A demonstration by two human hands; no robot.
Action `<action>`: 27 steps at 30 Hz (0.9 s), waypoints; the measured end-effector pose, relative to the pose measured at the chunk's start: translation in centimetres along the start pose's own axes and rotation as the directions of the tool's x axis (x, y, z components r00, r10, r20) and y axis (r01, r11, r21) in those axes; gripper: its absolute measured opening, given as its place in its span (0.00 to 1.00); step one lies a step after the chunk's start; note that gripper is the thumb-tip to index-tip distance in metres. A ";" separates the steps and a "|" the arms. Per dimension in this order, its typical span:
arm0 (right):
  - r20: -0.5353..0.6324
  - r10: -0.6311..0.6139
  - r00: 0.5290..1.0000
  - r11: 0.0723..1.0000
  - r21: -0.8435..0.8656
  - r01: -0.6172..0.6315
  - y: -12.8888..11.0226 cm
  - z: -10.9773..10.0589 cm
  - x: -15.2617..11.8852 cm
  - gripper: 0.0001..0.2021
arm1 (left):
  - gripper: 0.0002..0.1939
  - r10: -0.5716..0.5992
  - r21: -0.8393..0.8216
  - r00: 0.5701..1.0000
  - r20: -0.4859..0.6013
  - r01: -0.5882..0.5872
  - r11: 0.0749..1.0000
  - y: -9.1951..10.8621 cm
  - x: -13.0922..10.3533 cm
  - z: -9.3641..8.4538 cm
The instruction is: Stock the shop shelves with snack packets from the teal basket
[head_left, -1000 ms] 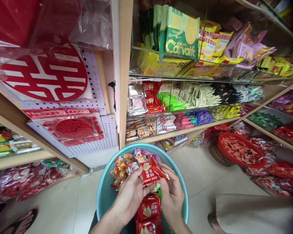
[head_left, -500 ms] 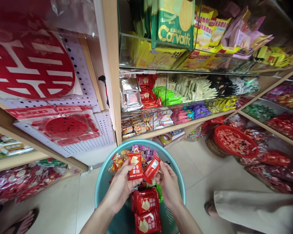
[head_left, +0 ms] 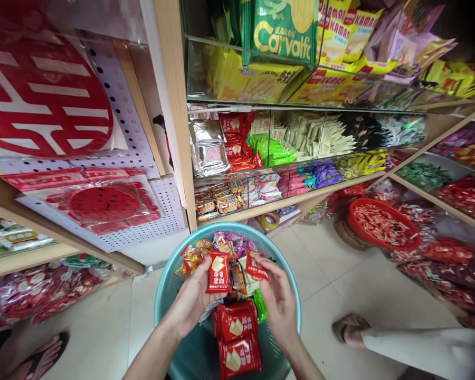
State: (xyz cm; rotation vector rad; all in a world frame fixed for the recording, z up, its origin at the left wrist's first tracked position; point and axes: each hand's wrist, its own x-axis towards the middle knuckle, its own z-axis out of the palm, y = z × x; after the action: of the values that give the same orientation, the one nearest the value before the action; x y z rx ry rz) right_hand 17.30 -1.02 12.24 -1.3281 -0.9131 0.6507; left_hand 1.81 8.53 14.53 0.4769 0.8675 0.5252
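Note:
Over a teal plastic basket (head_left: 164, 279), my left hand (head_left: 196, 293) is closed on a red snack packet (head_left: 219, 272), its printed front turned up. My right hand (head_left: 277, 295) grips a second red packet (head_left: 255, 265) between thumb and fingers, partly covered by the fingers. Inside the basket, beyond my hands, lie purple wrapped sweets (head_left: 237, 244) and orange-yellow ones (head_left: 196, 256). Closer to me are stacked red packets (head_left: 240, 353) with a cracker picture. A bright green packet (head_left: 260, 306) sits beside them, near my right wrist.
Shelves with clear dividers ahead hold green Carvalfc packs (head_left: 285, 34) and many small snacks. A red basin of sweets (head_left: 383, 224) stands on the floor at right, near bagged goods. Another person's foot (head_left: 352, 330) is at right, and a sandalled foot (head_left: 43, 359) at lower left.
My right hand has moved slightly away from my left, tilting its red packet and separating the two packets. The foot at right shows more fully, and the view has shifted a little.

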 end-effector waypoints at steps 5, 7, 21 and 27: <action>0.152 -0.123 0.981 0.980 -0.138 0.144 0.4 0.1 -1.3 0.14 | 0.24 -0.004 0.035 0.996 0.090 0.001 0.999 0.1 -0.6 0.9; 0.172 -0.136 0.976 0.973 -0.163 0.165 0.3 0.2 -1.4 0.14 | 0.24 -0.002 0.029 0.993 0.117 -0.001 1.000 0.2 -0.8 1.2; 0.138 0.094 0.986 0.991 0.082 -0.106 -0.5 -0.4 -1.6 0.24 | 0.26 0.072 0.159 0.997 -0.038 -0.066 0.985 0.2 -0.7 -0.2; 0.108 0.127 0.986 0.980 0.138 -0.141 0.6 -1.2 -1.2 0.31 | 0.17 0.269 0.405 0.954 0.133 -0.300 0.864 1.5 -0.9 -1.8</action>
State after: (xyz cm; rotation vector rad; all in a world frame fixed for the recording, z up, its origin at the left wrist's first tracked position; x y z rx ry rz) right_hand 17.73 -2.55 11.47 -1.2426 -0.8431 0.8780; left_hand -0.49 9.52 14.91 1.0290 0.8459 0.5877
